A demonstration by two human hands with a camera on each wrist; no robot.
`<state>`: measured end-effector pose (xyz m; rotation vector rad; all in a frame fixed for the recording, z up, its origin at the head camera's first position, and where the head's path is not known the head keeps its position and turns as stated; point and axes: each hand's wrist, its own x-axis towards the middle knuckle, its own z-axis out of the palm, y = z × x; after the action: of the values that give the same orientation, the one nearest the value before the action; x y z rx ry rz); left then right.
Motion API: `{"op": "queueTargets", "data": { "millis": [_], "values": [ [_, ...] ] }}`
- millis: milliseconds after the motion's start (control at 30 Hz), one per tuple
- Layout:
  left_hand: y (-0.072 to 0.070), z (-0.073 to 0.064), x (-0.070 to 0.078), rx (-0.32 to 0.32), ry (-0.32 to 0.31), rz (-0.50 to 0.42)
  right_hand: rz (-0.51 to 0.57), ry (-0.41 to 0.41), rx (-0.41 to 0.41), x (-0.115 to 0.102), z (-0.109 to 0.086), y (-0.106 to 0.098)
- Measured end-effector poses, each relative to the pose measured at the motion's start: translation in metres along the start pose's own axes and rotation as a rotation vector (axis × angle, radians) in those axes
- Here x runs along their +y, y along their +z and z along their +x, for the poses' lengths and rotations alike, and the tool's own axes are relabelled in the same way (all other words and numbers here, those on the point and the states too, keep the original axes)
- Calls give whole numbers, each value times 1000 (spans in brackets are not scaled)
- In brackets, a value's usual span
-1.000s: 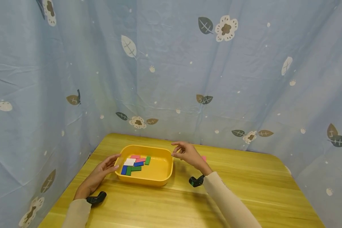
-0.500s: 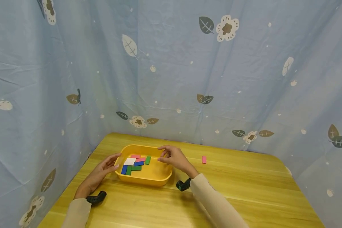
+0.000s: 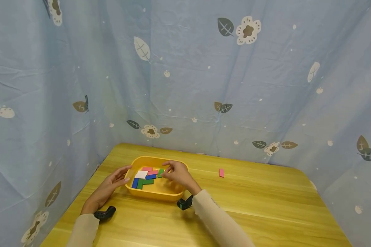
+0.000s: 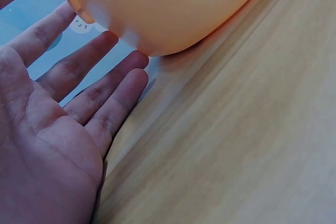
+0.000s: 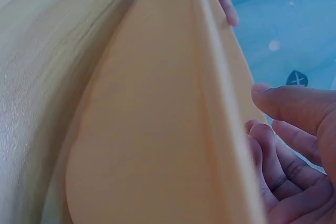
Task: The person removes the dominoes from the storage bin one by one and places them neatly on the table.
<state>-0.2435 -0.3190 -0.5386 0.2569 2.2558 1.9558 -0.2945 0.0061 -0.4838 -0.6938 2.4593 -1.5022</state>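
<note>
A yellow plastic tray (image 3: 156,196) holds several small flat blocks: white (image 3: 141,174), pink (image 3: 147,169), blue (image 3: 150,177) and green (image 3: 148,182). My left hand (image 3: 106,188) touches the tray's left end, its fingers (image 4: 79,66) extended along the outer wall and the thumb at the rim. Inside the tray's right half, low over the floor, is my right hand (image 3: 179,176). Its thumb and forefinger are parted, with nothing visible between them, and the thumb tip comes close to a green block (image 3: 160,173). The right wrist view shows its other fingers (image 5: 294,177) bent, partly behind the tray wall.
One pink block (image 3: 221,173) lies on the wooden table (image 3: 266,199) to the right of the tray. A blue patterned curtain (image 3: 185,85) hangs behind the table and along its left side. Black wrist devices (image 3: 105,214) sit under both forearms.
My right hand has moved left and down, from the tray's right edge to just by the green block. The pink block on the table has come into full view. My left hand stays put.
</note>
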Motion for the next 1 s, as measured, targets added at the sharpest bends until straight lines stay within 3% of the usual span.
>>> {"op": "queueTargets", "data": {
  "millis": [367,700,900,1000],
  "values": [
    [-2,0,-1,-12,-2,-8,79,149,39,1,5,14],
    [-2,1,-9,-26,18,-21,303,272,84,7,7,26],
    [-3,2,-8,-23,28,-11,301,307,132,5,10,28],
    [-4,3,-7,-24,32,-3,249,319,150,4,12,28]
  ]
}}
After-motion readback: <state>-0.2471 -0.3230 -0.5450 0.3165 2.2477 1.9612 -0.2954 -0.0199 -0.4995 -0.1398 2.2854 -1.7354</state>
